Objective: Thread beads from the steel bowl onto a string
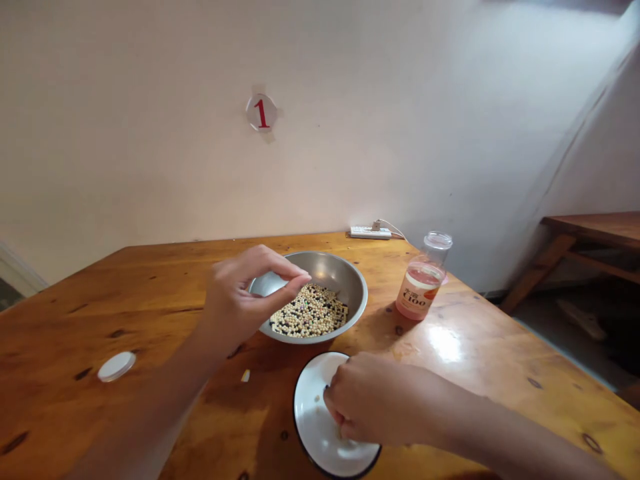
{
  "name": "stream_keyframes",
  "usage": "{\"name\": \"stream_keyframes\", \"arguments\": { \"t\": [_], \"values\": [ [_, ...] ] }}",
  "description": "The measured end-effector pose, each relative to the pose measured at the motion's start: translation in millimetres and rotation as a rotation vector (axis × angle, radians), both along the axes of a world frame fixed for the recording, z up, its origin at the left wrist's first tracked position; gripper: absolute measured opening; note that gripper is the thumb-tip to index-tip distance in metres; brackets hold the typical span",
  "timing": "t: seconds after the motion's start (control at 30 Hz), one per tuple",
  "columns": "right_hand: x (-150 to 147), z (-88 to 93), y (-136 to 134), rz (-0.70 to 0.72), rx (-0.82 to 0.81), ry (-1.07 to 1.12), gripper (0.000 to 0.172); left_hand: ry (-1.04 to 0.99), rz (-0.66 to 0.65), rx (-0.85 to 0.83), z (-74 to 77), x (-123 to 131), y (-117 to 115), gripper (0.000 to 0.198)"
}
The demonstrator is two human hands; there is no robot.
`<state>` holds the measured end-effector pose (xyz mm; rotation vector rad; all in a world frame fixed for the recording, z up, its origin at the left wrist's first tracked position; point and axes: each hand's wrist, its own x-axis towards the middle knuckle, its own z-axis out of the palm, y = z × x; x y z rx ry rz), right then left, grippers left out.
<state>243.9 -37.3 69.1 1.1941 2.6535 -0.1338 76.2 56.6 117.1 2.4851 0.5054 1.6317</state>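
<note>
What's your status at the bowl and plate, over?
Left hand pinched above steel bowl of pale and black beans. Right hand curled on black-rimmed white plate, few pale grains there. Labelled bottle beyond, off both hands.

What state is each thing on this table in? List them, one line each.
Left hand: fingertips pinched together above the bowl
Right hand: fingers curled down onto the plate
Steel bowl: holding mixed pale and black beans
White enamel plate: a few pale bits on it
Plastic bottle: upright, uncapped
White lid: lying flat on the wooden table
Power strip: plugged in
</note>
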Motion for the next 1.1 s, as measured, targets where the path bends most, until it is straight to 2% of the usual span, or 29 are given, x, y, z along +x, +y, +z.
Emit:
{"name": "stream_keyframes", "arguments": {
  "t": [0.13,0.33,0.47,0.57,0.63,0.7,0.77,0.83,0.9,0.97,1.03,1.1],
  "values": [
    [-2,-8.9,1,0.041,0.087,0.001,0.020,0.079,0.010,-0.028,-0.3,3,0,0.008],
    [-1,-13.1,5,0.051,0.080,-0.028,0.020,0.265,-0.005,-0.091,-2.6,9,0,0.012],
    [10,8.7,5,0.007,0.136,0.156,0.019,0.390,-0.014,-0.174,-7.6,10,5,0.015],
    [21,31.4,5,-0.143,0.103,0.486,0.016,0.394,-0.039,-0.165,-10.3,9,9,0.016],
    [27,38.9,9,-0.254,0.282,0.709,0.019,0.378,-0.061,-0.144,-11.1,9,11,0.015],
    [30,38.0,15,-0.335,0.479,0.850,0.020,0.358,-0.071,-0.104,-11.3,10,10,0.013],
    [30,32.1,21,-0.378,0.598,0.898,0.021,0.329,-0.065,-0.016,-11.1,10,7,0.011],
    [30,26.8,26,-0.382,0.646,0.906,0.022,0.294,-0.055,0.096,-10.5,9,5,0.009],
    [30,25.2,27,-0.364,0.623,0.944,0.023,0.258,-0.057,0.179,-9.8,8,4,0.007],
    [30,26.8,28,-0.359,0.527,1.055,0.027,0.225,-0.070,0.222,-9.0,7,3,0.006],
    [30,29.0,28,-0.351,0.319,1.236,0.035,0.196,-0.079,0.246,-8.1,6,2,0.005],
    [28,29.4,29,-0.323,0.001,1.423,0.039,0.167,-0.090,0.275,-7.2,6,0,0.005]
  ]
}}
